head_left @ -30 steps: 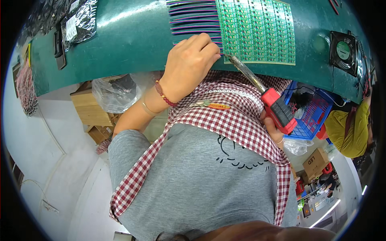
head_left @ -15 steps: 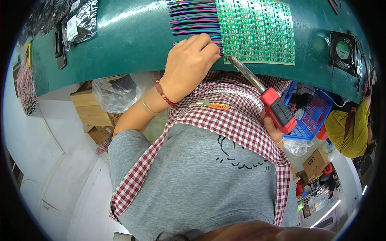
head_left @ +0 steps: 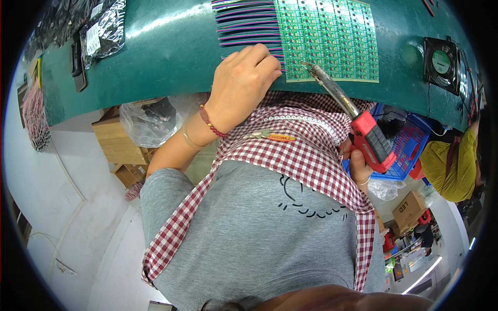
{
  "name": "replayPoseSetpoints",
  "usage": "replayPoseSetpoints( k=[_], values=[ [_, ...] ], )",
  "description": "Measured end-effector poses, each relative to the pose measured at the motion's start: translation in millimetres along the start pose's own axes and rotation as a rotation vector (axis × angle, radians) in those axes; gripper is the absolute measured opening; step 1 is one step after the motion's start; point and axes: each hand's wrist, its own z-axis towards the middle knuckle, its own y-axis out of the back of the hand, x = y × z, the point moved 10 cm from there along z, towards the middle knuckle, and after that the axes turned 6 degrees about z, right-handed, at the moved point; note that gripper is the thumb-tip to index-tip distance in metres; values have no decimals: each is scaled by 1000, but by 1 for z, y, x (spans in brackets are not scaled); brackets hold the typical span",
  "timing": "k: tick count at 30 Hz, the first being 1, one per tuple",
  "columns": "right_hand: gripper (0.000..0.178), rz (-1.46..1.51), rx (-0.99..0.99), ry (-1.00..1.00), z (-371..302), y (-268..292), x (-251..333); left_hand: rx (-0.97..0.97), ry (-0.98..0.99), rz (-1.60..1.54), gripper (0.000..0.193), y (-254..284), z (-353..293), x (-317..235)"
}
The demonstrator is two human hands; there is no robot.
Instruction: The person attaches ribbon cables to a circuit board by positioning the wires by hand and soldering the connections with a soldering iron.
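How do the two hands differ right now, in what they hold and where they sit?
The left hand rests fingers-down on the coloured wires beside the green circuit panel; the right hand sits off the table edge, gripping the red-handled soldering iron. The left shows fully, the right mostly hidden. Both are bare.

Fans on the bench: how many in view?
1. The fan sits at the bench's right end, right of the green board panel. Others may be hidden beyond the picture's rim.

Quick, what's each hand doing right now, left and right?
Left hand: fingers curled, pressing the coloured wires beside the green circuit board.
Right hand: closed around the red-handled soldering iron.
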Motion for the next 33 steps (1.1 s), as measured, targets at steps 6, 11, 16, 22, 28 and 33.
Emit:
replayPoseSetpoints(
  k=[6,11,16,22,28,33],
  values=[
    [67,486,-149,-59,19,7,12,-9,-13,-11,11,2,3,-2],
    [66,506,-395,130,31,55,34,20,3,24,10,1,2,-1],
    [54,538,-602,410,31,136,58,34,-12,66,9,3,6,-3],
    [33,346,-981,539,24,239,71,59,-21,147,11,7,8,-14],
    [22,89,-1129,121,88,288,14,46,3,153,10,17,21,-20],
    [19,271,-1101,422,79,294,18,-28,-49,153,8,21,57,-6]
  ],
)
